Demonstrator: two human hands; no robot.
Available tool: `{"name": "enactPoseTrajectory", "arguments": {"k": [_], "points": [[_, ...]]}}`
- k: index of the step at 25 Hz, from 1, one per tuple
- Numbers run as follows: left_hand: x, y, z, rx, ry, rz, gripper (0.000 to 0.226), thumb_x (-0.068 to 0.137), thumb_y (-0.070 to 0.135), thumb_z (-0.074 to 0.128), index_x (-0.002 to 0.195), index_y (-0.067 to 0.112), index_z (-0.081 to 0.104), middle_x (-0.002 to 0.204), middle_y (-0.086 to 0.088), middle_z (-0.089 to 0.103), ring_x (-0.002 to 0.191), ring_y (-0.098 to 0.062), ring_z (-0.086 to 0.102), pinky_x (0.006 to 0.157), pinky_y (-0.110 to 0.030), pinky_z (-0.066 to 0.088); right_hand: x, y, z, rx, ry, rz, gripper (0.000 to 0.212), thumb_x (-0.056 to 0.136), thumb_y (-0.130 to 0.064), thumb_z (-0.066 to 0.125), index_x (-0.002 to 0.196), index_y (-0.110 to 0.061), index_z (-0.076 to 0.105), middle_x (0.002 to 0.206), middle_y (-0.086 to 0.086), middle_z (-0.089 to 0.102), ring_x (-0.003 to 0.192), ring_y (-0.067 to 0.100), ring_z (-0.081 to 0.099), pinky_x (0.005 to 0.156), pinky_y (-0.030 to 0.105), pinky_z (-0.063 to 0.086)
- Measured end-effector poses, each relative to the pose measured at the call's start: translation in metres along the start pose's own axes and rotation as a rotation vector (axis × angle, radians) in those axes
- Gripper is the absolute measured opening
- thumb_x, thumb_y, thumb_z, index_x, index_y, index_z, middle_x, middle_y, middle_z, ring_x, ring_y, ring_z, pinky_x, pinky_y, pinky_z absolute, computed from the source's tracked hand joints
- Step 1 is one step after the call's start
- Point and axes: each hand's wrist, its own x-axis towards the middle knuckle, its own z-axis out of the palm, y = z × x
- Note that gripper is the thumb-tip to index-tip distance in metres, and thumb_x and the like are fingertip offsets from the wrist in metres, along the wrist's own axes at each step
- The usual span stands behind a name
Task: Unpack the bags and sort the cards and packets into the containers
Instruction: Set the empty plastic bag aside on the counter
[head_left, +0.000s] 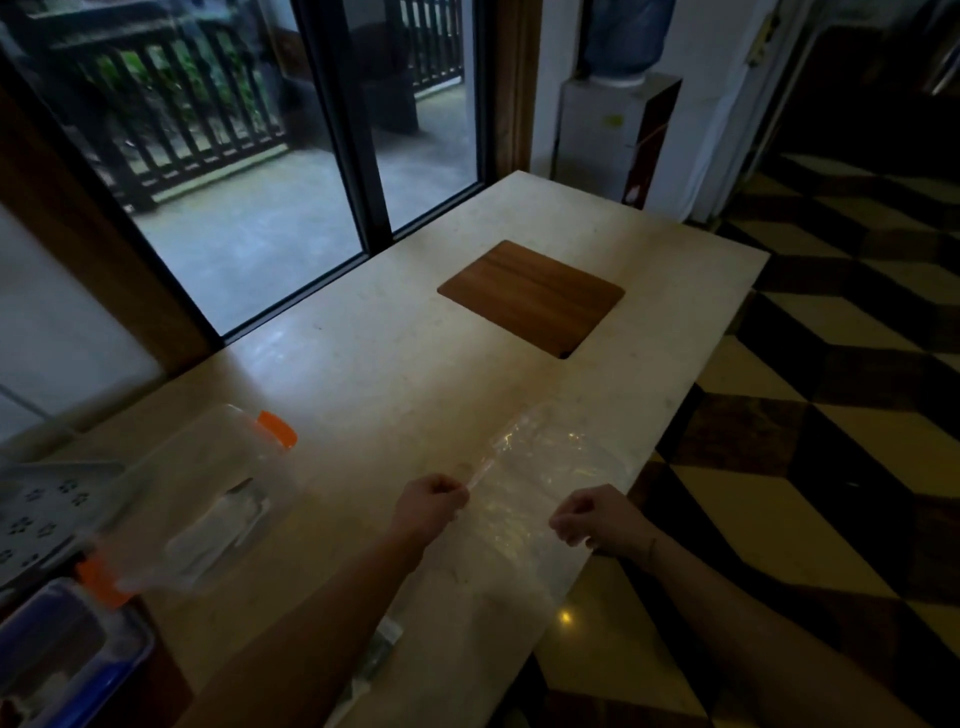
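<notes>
Dim room, pale stone table (363, 364) running from lower left to upper right of the frame. A clear plastic bag (545, 467) lies flat near the table's right edge, at lower centre of the frame; its long axis runs from the person up and away toward the wooden inset board (530, 296). The left hand (431, 501) pinches the bag's left near corner with fingers curled; the right hand (597, 519) is curled on the right near edge, apparently pinching the film too. So the bag's body extends away from both grips, its mouth likely between the hands. Both hands sit equally near it. The film is thin, glossy and wrinkled, catching window light; contents cannot be made out. At lower left, a clear lidded container (208, 493) with orange clips, blurred, holds something pale. Beside it a grey tray with paw prints (47, 509), and a blue-rimmed bin (67, 660) at the corner. Judgement: opening the mouth means pulling the two pinches apart sideways.
</notes>
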Motion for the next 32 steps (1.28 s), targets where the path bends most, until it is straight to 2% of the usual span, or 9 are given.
{"name": "enactPoseTrajectory", "arguments": {"k": [4,6,10,13,16,20,24,27,32], "points": [[0.017,-0.014,0.015,0.232,-0.047,0.044,0.01,0.082,0.021,0.067,0.073,0.021,0.066,0.069,0.004,0.062,0.069,-0.014,0.056,0.059,-0.024,0.041,0.0,0.025,0.009,-0.003,0.092,0.022,0.011,0.084,-0.018,0.072,0.082,-0.007,0.074,0.069,0.001,0.069,0.058,0.003,0.063,0.06,0.015,0.052],[0.024,-0.018,0.023,0.358,-0.06,0.069,0.008,0.082,0.021,0.067,0.075,0.021,0.064,0.07,0.006,0.06,0.071,-0.012,0.056,0.057,-0.022,0.039,0.003,0.037,0.014,-0.032,0.134,0.047,0.008,0.085,-0.018,0.071,0.08,-0.012,0.073,0.069,-0.001,0.069,0.061,0.006,0.064,0.067,0.022,0.056],[0.038,-0.029,0.04,0.508,-0.122,0.078,0.012,0.081,0.022,0.064,0.071,0.025,0.06,0.075,0.001,0.064,0.076,-0.017,0.062,0.067,-0.029,0.049,0.011,0.055,0.023,-0.154,0.208,0.124,0.012,0.086,-0.03,0.067,0.075,-0.035,0.066,0.078,-0.009,0.07,0.072,0.008,0.066,0.076,0.034,0.059],[0.048,-0.036,0.051,0.596,-0.135,0.076,0.013,0.081,0.025,0.058,0.068,0.028,0.06,0.077,0.001,0.068,0.074,-0.019,0.066,0.067,-0.032,0.055,0.012,0.062,0.03,-0.289,0.255,0.15,0.005,0.087,-0.034,0.062,0.091,-0.032,0.065,0.092,-0.004,0.07,0.079,0.014,0.066,0.076,0.039,0.058],[0.051,-0.039,0.059,0.68,-0.107,0.122,0.01,0.083,0.028,0.055,0.079,0.025,0.064,0.081,0.002,0.069,0.074,-0.018,0.064,0.065,-0.03,0.053,0.014,0.069,0.036,-0.385,0.324,0.127,0.015,0.089,-0.036,0.059,0.1,-0.029,0.065,0.098,-0.002,0.073,0.083,0.018,0.068,0.073,0.04,0.057],[0.053,-0.045,0.061,0.698,-0.071,0.135,0.014,0.084,0.032,0.057,0.089,0.025,0.068,0.087,0.003,0.07,0.077,-0.017,0.064,0.066,-0.029,0.052,0.014,0.071,0.04,-0.486,0.385,0.134,0.016,0.092,-0.038,0.057,0.103,-0.029,0.063,0.09,-0.003,0.072,0.074,0.015,0.066,0.064,0.036,0.057],[0.054,-0.046,0.057,0.691,-0.104,0.116,0.02,0.084,0.039,0.058,0.098,0.026,0.063,0.094,0.003,0.068,0.083,-0.018,0.064,0.074,-0.033,0.056,0.011,0.063,0.036,-0.527,0.41,0.117,0.021,0.092,-0.043,0.052,0.106,-0.029,0.059,0.092,-0.004,0.069,0.081,0.016,0.064,0.066,0.032,0.054],[0.05,-0.041,0.047,0.691,-0.075,0.144,0.031,0.086,0.043,0.058,0.11,0.024,0.062,0.104,0.001,0.066,0.088,-0.017,0.062,0.077,-0.033,0.055,0.009,0.051,0.028,-0.587,0.435,0.072,0.027,0.094,-0.046,0.049,0.112,-0.028,0.058,0.103,-0.004,0.068,0.091,0.016,0.064,0.072,0.033,0.054],[0.031,-0.03,0.018,0.813,0.057,0.329,0.048,0.089,0.054,0.052,0.131,0.03,0.052,0.136,0.0,0.051,0.122,-0.022,0.049,0.1,-0.041,0.043,0.013,0.014,0.018,-0.782,0.422,-0.123,0.044,0.092,-0.056,0.046,0.127,-0.03,0.053,0.13,-0.002,0.056,0.12,0.022,0.049,0.095,0.039,0.042]]}}
